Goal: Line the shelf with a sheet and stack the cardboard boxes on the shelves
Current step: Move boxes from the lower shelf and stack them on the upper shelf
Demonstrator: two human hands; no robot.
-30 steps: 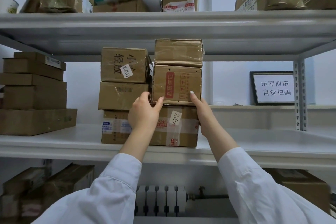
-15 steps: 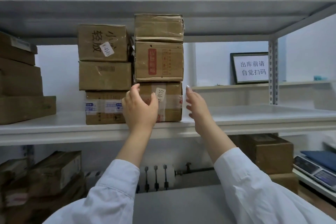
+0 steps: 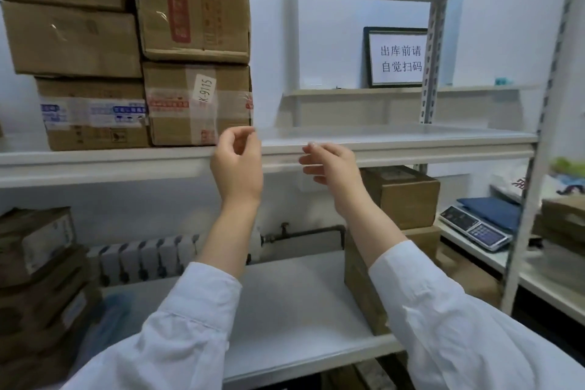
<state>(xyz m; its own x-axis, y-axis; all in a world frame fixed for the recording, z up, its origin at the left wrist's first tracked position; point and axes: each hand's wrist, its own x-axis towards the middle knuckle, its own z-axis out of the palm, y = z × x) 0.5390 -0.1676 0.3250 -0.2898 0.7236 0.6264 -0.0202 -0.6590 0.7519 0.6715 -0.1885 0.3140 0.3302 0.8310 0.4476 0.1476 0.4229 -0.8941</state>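
Two stacks of cardboard boxes stand on the left of the middle shelf [image 3: 395,144]. The bottom right box [image 3: 177,117] carries a "K-9115" label, and a box with red print [image 3: 193,9] sits on top of it. My left hand [image 3: 237,165] hovers in front of the shelf edge, just right of that stack, fingers loosely curled and holding nothing. My right hand [image 3: 332,168] hangs beside it at the same height, fingers relaxed, also holding nothing. A white sheet [image 3: 285,301] covers the lower shelf.
Two stacked boxes [image 3: 408,196] stand on the right of the lower shelf, and more boxes [image 3: 38,263] at its left. A framed sign [image 3: 399,57] leans on a back ledge. A scale [image 3: 474,226] lies on a table at right. A radiator [image 3: 145,258] is behind.
Both hands let go of the red-printed box on the stack and dropped back to the shelf edge. The view swung down and to the right.
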